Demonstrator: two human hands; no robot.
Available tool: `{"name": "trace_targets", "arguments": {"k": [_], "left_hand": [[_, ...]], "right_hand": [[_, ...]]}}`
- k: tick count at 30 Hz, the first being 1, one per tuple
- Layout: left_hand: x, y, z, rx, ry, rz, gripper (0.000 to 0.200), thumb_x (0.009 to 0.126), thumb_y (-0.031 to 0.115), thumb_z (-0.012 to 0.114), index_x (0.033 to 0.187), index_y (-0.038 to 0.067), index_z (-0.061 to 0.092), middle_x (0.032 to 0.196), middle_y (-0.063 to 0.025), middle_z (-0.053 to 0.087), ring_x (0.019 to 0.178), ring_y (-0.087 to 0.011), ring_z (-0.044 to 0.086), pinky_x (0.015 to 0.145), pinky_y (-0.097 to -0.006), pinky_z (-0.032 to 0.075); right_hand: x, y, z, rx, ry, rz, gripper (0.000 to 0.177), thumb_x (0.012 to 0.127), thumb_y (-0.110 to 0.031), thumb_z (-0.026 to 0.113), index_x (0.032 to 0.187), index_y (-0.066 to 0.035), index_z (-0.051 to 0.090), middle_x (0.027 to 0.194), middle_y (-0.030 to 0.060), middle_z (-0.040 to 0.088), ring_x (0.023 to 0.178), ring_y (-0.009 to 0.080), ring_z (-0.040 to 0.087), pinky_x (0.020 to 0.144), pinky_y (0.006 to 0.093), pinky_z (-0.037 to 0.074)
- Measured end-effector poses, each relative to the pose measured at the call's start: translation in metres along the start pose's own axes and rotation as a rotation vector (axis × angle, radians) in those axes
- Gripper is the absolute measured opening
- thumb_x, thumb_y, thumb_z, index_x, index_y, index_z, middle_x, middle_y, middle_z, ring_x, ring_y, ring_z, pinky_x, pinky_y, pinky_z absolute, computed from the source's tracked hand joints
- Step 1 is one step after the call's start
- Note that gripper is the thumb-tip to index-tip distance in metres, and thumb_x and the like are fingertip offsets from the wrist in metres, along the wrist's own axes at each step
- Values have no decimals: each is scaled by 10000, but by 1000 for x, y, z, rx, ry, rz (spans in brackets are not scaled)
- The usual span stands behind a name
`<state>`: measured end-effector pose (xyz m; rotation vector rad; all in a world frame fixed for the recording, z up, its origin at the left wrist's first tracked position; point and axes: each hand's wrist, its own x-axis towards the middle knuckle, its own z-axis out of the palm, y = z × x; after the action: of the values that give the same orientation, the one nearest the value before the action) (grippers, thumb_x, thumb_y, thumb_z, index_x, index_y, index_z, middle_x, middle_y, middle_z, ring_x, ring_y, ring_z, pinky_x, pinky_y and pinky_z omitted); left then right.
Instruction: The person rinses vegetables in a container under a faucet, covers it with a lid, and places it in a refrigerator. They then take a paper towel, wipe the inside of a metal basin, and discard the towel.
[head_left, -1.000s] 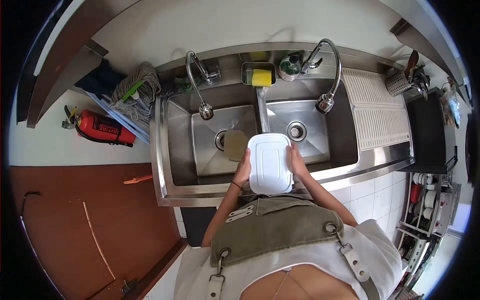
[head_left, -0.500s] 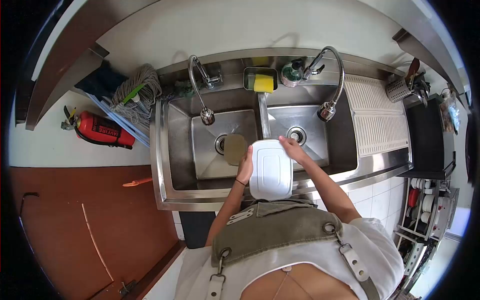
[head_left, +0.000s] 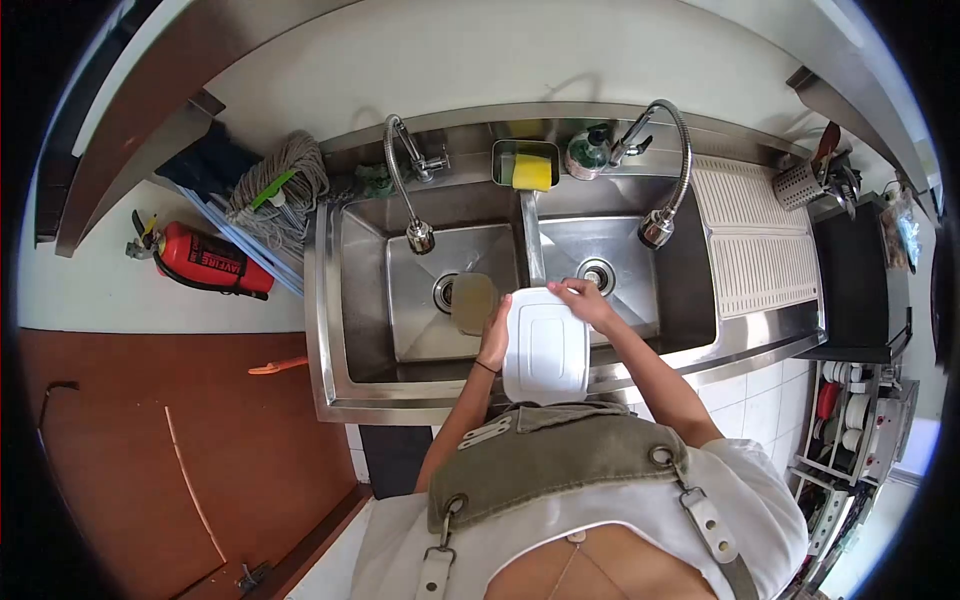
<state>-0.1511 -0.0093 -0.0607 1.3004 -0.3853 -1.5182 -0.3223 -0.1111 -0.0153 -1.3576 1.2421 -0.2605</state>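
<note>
A white rectangular food container lid (head_left: 546, 350) with rounded corners is held between both hands, close to my apron at the sink's front edge. Whether a container is attached beneath it is hidden. My left hand (head_left: 496, 338) grips the left side, fingers mostly out of sight. At the far right corner, my right hand (head_left: 590, 305) is closed on the rim. Just left of my left hand, a cloudy, pale yellowish container (head_left: 473, 304) sits in the left basin (head_left: 420, 345), beside the drain.
Two flexible-neck taps, left (head_left: 420, 235) and right (head_left: 657, 228), overhang the basins. A yellow sponge (head_left: 532, 173) and soap bottle (head_left: 587, 153) stand behind the divider. Right are a ribbed drainboard (head_left: 762, 270) and utensil holder (head_left: 797, 187). A fire extinguisher (head_left: 205, 262) is at left.
My view has shifted slightly, so the sink appears a little lower and farther right. My right fingers reach a bit farther along the lid's far edge. Both hands keep their grip.
</note>
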Motion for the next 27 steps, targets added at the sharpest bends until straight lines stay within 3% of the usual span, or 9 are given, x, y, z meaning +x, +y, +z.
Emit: {"name": "trace_targets", "arguments": {"k": [2, 5, 7, 8, 10, 16, 19, 23, 27], "left_hand": [[3, -3, -2, -16, -8, -2, 537, 941, 431, 394, 1084, -55, 574, 1022, -105, 610, 917, -159, 570, 811, -285, 448], [0, 5, -11, 129, -109, -14, 541, 935, 449, 396, 1209, -8, 492, 1102, -86, 579, 984, -148, 563, 846, -285, 450], [-16, 13, -17, 42, -281, -232, 537, 921, 433, 434, 1245, 5, 471, 1168, -77, 552, 1035, -149, 544, 884, -295, 432], [-23, 13, -23, 53, -288, -238, 537, 921, 433, 434, 1245, 5, 471, 1168, -77, 552, 1035, -149, 544, 884, -295, 432], [-41, 9, -35, 164, -376, -442, 543, 906, 423, 464, 1259, 11, 464, 1176, -64, 553, 1037, -150, 543, 895, -314, 427], [-56, 12, -28, 331, -432, -237, 531, 825, 331, 591, 1177, -59, 512, 1084, -96, 587, 1005, -164, 535, 872, -306, 408], [-56, 27, -7, 305, -410, -232, 473, 821, 219, 595, 1190, -60, 494, 1101, -118, 591, 1010, -187, 570, 863, -309, 454], [-64, 44, 50, 327, -524, -250, 448, 820, 242, 590, 1138, -71, 542, 1069, -115, 602, 1001, -188, 547, 895, -304, 391], [-81, 30, 126, 418, -660, -218, 468, 822, 228, 591, 1181, -61, 512, 1123, -112, 581, 1075, -211, 510, 954, -309, 349]], "right_hand": [[-3, 5, 2, 64, 35, 18, 412, 849, -424, 603, 735, -30, 645, 673, 12, 572, 688, 94, 501, 663, 254, 425], [-6, 19, 4, 58, 68, 0, 458, 866, -495, 539, 990, -62, 623, 838, 26, 590, 764, 104, 524, 681, 250, 420], [-2, 45, 7, 429, 205, -45, 607, 876, -578, 438, 1238, -93, 489, 1123, 113, 541, 1009, 181, 512, 880, 314, 394], [-8, 55, 4, 439, 215, -44, 607, 876, -578, 438, 1238, -93, 489, 1123, 113, 541, 1009, 181, 512, 880, 314, 394], [-36, 50, -3, 606, 72, 176, 712, 891, -599, 358, 1362, -68, 309, 1340, 168, 382, 1213, 261, 399, 1020, 364, 293], [-103, 67, -11, 817, 200, 68, 614, 903, -537, 400, 1301, -72, 363, 1133, 143, 534, 1007, 215, 532, 885, 354, 424], [-143, 38, -22, 586, 167, 142, 629, 881, -493, 479, 1350, -110, 306, 1166, 148, 502, 1036, 232, 525, 888, 367, 427], [-174, 40, -30, 579, 163, 26, 835, 770, -397, 683, 1357, 25, 265, 1249, 205, 458, 1143, 254, 473, 934, 357, 406], [-231, 41, -73, 607, 398, 120, 780, 715, -394, 725, 1249, 86, 419, 1097, 218, 582, 980, 258, 596, 864, 335, 467]]}}
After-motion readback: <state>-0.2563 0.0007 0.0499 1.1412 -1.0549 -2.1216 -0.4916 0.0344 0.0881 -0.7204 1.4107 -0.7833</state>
